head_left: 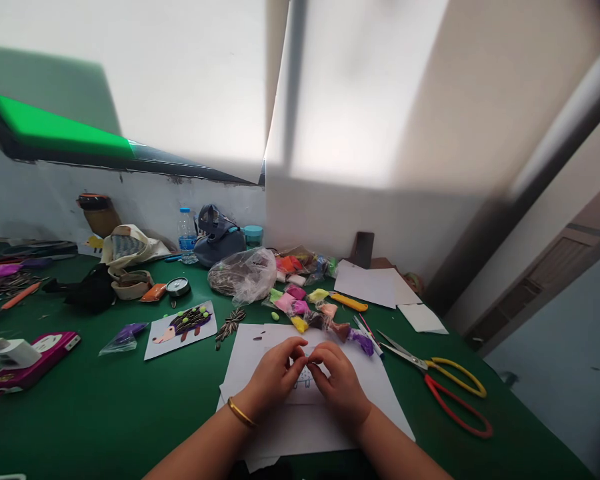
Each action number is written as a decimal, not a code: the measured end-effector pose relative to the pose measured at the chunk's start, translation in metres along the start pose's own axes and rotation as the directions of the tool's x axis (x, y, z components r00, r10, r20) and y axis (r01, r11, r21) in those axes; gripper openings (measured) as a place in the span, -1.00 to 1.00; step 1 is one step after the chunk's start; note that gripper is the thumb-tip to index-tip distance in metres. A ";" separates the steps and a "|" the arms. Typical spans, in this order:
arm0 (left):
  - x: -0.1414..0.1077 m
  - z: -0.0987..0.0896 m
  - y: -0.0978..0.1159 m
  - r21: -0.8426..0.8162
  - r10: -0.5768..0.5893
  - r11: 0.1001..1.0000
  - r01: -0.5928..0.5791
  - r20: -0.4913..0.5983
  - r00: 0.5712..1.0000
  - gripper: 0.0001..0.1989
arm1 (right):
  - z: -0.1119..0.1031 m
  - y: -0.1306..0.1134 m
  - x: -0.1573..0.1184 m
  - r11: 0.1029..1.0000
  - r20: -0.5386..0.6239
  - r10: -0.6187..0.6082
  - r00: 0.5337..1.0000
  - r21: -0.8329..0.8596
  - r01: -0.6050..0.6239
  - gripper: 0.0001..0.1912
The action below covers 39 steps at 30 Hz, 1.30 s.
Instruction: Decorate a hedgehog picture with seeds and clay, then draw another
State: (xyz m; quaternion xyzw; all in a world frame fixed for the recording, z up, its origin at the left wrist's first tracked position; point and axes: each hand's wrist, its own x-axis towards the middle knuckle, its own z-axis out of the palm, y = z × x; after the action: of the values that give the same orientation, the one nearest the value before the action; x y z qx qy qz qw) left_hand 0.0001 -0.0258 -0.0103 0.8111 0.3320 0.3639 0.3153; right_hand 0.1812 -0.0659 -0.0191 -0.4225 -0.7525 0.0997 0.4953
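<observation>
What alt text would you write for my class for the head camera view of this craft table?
The left hand and right hand pinch something small over white paper on a green table, beside bags of coloured clay and red-and-yellow scissors.

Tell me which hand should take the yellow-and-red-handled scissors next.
Right, probably: the right hand is nearer the steel scissors with yellow and red handles, which lie on its side of the green tabletop. The left hand, with its gold bangle, is farther away.

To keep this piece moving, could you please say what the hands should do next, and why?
Probably set what the left hand and right hand pinch onto the sketch on the paper sheet, since their fingers meet just above it; what they hold is hidden.
</observation>
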 end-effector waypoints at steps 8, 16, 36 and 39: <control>0.003 -0.002 0.001 0.123 0.117 0.986 -0.114 -0.015 0.993 -0.73 | 0.000 -0.001 0.001 1.000 0.002 -0.008 1.000 -0.004 0.008 -0.88; 0.001 -0.001 0.000 0.188 0.156 0.971 -0.148 -0.025 0.987 -0.71 | 0.000 -0.001 0.000 0.999 -0.009 -0.034 0.999 -0.003 0.034 -0.86; 0.002 -0.003 0.005 0.110 0.108 0.989 -0.102 -0.047 0.993 -0.83 | -0.001 -0.002 0.000 1.000 -0.014 -0.015 1.000 0.007 0.015 -0.87; 0.002 -0.003 0.004 0.134 0.125 0.984 -0.119 -0.039 0.991 -0.76 | -0.002 -0.003 0.000 1.000 0.005 -0.011 1.000 0.011 0.010 -0.88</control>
State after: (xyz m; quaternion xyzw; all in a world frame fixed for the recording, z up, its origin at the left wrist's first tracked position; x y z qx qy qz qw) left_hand 0.0004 -0.0257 -0.0045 0.8400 0.3123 0.3791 0.2305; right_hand 0.1813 -0.0679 -0.0165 -0.4156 -0.7555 0.1023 0.4960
